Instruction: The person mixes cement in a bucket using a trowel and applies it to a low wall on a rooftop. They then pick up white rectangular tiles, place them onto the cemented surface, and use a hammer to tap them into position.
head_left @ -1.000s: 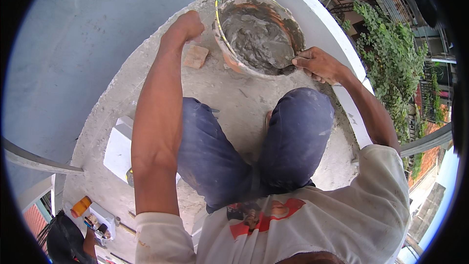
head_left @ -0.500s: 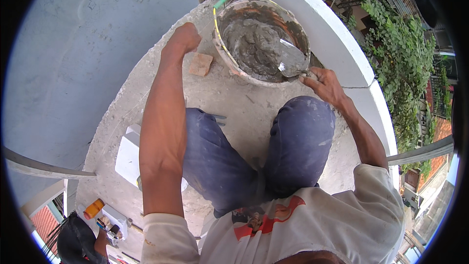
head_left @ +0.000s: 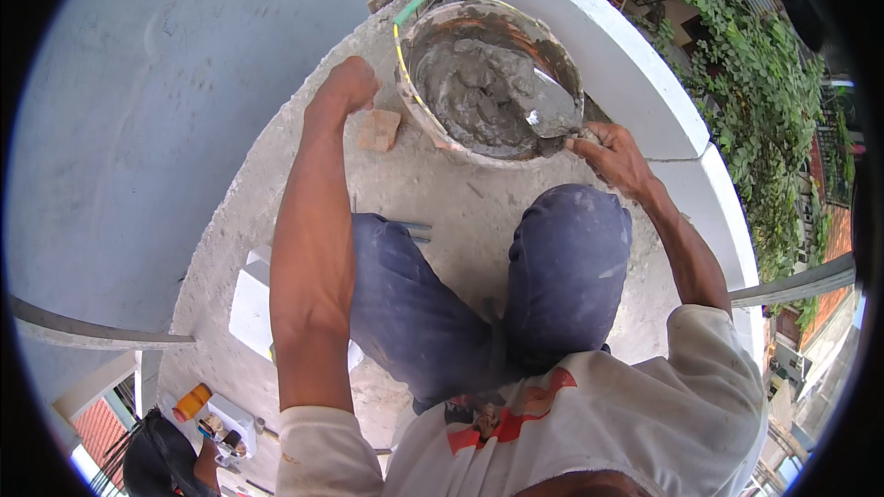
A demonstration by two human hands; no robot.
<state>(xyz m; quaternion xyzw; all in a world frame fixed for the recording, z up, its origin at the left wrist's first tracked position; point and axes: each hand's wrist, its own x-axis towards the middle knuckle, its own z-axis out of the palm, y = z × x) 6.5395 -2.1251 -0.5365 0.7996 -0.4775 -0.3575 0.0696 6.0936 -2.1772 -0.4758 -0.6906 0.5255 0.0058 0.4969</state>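
My right hand (head_left: 610, 156) is closed around the handle of a trowel at the near right rim of the bucket (head_left: 488, 162). The metal blade of the trowel (head_left: 555, 109) rests against wet grey mortar (head_left: 474, 83) inside, its lower edge partly sunk in. Left of the bucket, my left hand (head_left: 353, 85) is curled into a fist, its back toward me. Whatever its fingers may hold is hidden. Just below that fist lies a broken piece of brick (head_left: 378, 130) on the concrete. A yellow handle with a green grip (head_left: 412, 7) leans over the bucket's left side.
A low white curved wall (head_left: 635, 64) borders the right side. The rough concrete ledge (head_left: 216, 248) ends at the left. White blocks (head_left: 253, 299) lie beside my left forearm. At lower left are an orange bottle (head_left: 191, 402), a white tray (head_left: 230, 423) and another person.
The trowel blade has tipped and shifted slightly right within the mortar. My left fist is slightly lower in the picture, nearer the brick piece. The whole view has shifted a little.
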